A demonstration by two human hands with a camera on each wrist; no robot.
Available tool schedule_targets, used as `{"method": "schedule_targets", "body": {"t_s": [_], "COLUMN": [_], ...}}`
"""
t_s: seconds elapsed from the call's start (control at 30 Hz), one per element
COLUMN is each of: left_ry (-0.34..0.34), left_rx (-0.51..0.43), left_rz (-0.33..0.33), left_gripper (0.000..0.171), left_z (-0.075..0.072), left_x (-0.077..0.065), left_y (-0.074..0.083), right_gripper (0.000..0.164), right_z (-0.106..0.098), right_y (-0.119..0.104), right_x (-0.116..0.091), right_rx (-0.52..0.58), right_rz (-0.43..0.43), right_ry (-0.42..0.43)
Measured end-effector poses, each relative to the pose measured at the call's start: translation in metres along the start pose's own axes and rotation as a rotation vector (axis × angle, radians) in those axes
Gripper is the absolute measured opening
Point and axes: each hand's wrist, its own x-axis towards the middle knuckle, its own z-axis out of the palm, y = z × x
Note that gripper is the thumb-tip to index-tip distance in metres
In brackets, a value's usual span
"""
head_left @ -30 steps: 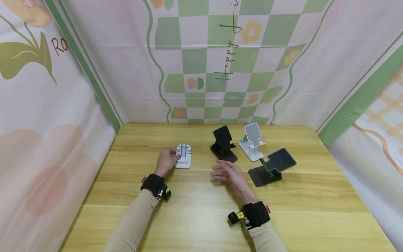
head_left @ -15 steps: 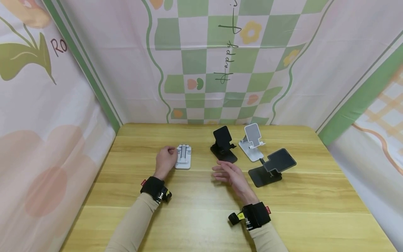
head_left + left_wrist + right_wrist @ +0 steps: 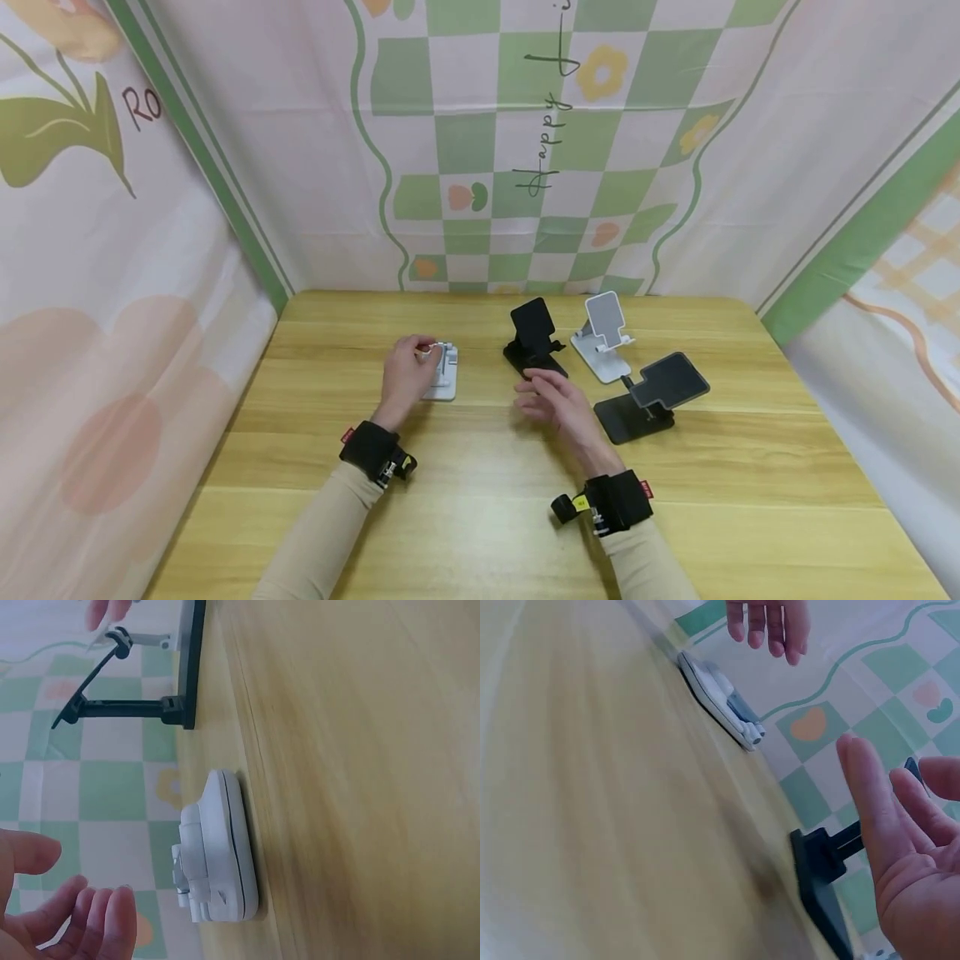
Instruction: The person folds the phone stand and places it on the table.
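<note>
Folded white stand (image 3: 447,382) = landmark: lies flat on the wood-grain table (image 3: 480,517), hinge parts facing up. L hand (image 3: 407,375) is right over its L part, hiding some of it in head view; both wrist views show a gap b/w fingers and stand, so no contact. L fingers loosely bent, thumb apart, hand relaxed, nothing gripped.

R hand (image 3: 564,410) is off the tabletop, to the R of the folded stand & a bit nearer the person. Its fingers are relaxed, slightly curved, thumb apart, also nothing gripped. In head view its fingertips overlap the base of the black stand (image 3: 533,327); can't tell if they touch.

Black stand stands unfolded R of the landmark, plate tilted up. White stand w/ grey pad (image 3: 604,321), also unfolded, is farther R of it & slightly farther back. Dark stand w/ grey rim (image 3: 670,382) is farthest R of it, plate tilted, base a bit nearer the person than the landmark.

Beige sleeves + black wrist straps (image 3: 369,450) on both arms, nearer the person than the landmark. Green/white checked cloth (image 3: 465,142) hangs behind it.
</note>
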Motion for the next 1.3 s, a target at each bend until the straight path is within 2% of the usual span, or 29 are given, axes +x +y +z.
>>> {"method": "schedule_targets", "body": {"t_s": [0.27, 0.53, 0.7, 0.83, 1.07, 1.17, 1.3], "left_ry": [-0.033, -0.066, -0.093, -0.114, -0.127, -0.146, -0.16], "left_rx": [-0.053, -0.095, -0.096, -0.086, -0.122, -0.121, -0.115], "left_rz": [0.036, 0.049, 0.047, 0.054, 0.096, 0.088, 0.086], "left_gripper": [0.024, 0.021, 0.02, 0.02, 0.017, 0.018, 0.018], "left_z": [0.001, 0.004, 0.006, 0.009, 0.012, 0.013, 0.014], "left_x": [-0.008, -0.016, -0.02, -0.023, -0.031, -0.034, -0.036], "left_y": [-0.002, -0.002, -0.003, -0.005, -0.003, -0.002, -0.002], "right_gripper": [0.044, 0.042, 0.04, 0.039, 0.045, 0.053, 0.065], "right_z": [-0.004, -0.003, -0.002, 0.001, 0.014, 0.009, 0.001], "right_y": [-0.015, -0.029, -0.032, -0.035, -0.052, -0.042, -0.025], "right_x": [0.012, 0.025, 0.032, 0.036, 0.032, 0.041, 0.056], "right_rx": [-0.014, -0.069, -0.117, -0.113, -0.242, -0.252, -0.263], "right_rz": [-0.074, -0.229, -0.251, -0.286, -0.381, -0.39, -0.354], "right_ry": [0.074, 0.182, 0.25, 0.303, 0.36, 0.375, 0.373]}}
